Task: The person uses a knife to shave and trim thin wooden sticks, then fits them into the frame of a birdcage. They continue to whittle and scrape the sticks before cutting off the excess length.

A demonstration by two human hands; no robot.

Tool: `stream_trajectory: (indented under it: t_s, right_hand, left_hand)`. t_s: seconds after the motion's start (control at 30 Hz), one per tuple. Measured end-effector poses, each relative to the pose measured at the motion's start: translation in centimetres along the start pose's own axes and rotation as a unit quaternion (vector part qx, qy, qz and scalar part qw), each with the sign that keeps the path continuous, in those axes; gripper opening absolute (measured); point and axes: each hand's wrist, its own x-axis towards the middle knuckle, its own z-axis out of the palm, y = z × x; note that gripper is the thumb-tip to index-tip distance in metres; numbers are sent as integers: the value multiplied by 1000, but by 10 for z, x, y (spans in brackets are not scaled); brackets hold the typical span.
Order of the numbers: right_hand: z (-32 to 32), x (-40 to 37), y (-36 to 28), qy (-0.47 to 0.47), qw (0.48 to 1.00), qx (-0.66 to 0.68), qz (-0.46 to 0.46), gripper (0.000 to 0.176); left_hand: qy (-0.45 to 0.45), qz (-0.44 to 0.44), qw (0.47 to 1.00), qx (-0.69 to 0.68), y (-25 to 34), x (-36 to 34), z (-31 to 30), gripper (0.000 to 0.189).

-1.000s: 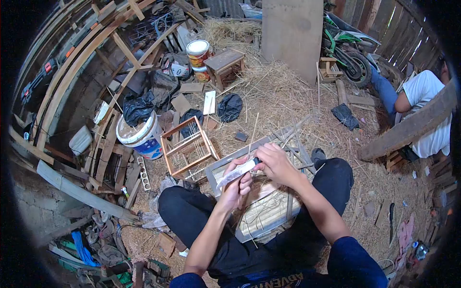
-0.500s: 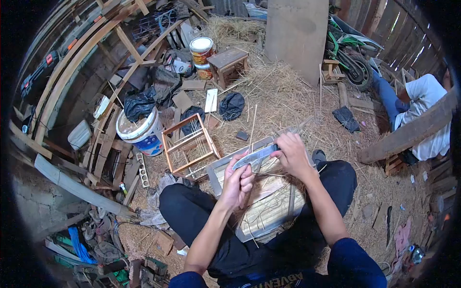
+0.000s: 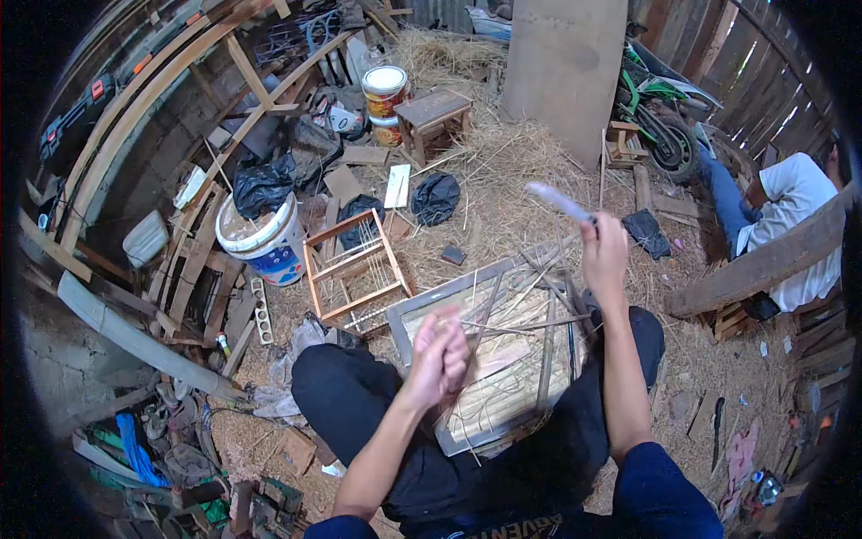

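Between knees (image 3: 341, 382), framed panel (image 3: 503, 406) beneath curled left hand (image 3: 437, 361), hold unclear, right hand (image 3: 606, 256) gripping knife (image 3: 558, 199)

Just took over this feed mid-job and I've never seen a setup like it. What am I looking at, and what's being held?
No machine here: these are a person's bare hands, filmed by a camera worn on their head, looking forward and down. The right hand holds a knife up. The left hand is blurred, so I can't tell whether it grips anything. Between the legs is a framed panel with thin sticks lying on it.
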Motion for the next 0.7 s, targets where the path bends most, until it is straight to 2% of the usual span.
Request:
stream_trajectory:
  t_s: [0.07, 0.3, 0.33, 0.5, 0.63, 0.7]
  right_hand:
    - [9, -24, -11, -34, 997, 41, -51, 33]
    - [25, -41, -53, -112, 971, 150, -150, 41]
    - [26, -42, -57, -128, 968, 148, -155, 47]
    - [30, -54, -79, -185, 938, 206, -209, 50]
    - [32, -60, -90, -204, 924, 215, -242, 46]
    - [31, -61, -90, -207, 921, 225, -241, 44]
  left_hand:
    - [41, 29, 999, -19, 9, 8, 2, 29]
    - [25, 15, 999, -28, 3, 4, 11, 37]
    - [33, 7, 999, -25, 5, 3, 12, 42]
    - [23, 5, 999, -41, -5, 13, 5, 43]
    - [5, 32, 999, 23, -16, 14, 9, 41]
    - [25, 76, 989, 126, -27, 20, 3, 39]
